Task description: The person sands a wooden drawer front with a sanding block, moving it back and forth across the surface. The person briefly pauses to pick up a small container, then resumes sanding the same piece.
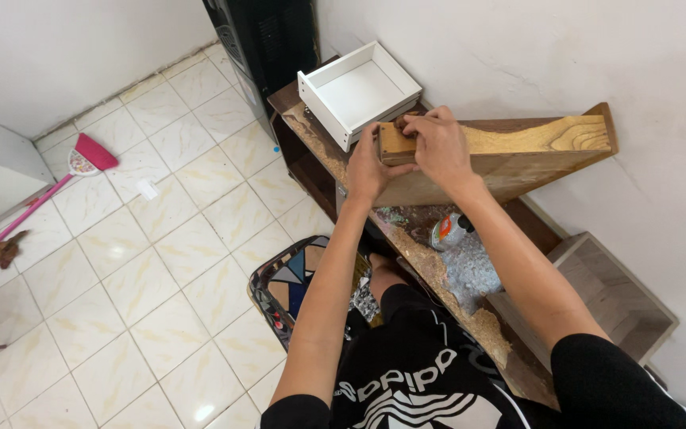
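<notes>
Both hands gripping a plank's near end over a worn bench.

Left hand (367, 168) is cupping the end face of the plank (510, 155) while right hand (436, 143) is clamping down on its top edge; the plank is resting slantwise on the bench (418, 258), just beside a white drawer (356, 93). Keeping both grips firm and the plank level looks wise, minding the bottle (448, 230) underneath.

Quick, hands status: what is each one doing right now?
Left hand: closed around the near end of the wooden board.
Right hand: fingers curled over the same end from above, gripping it.
</notes>
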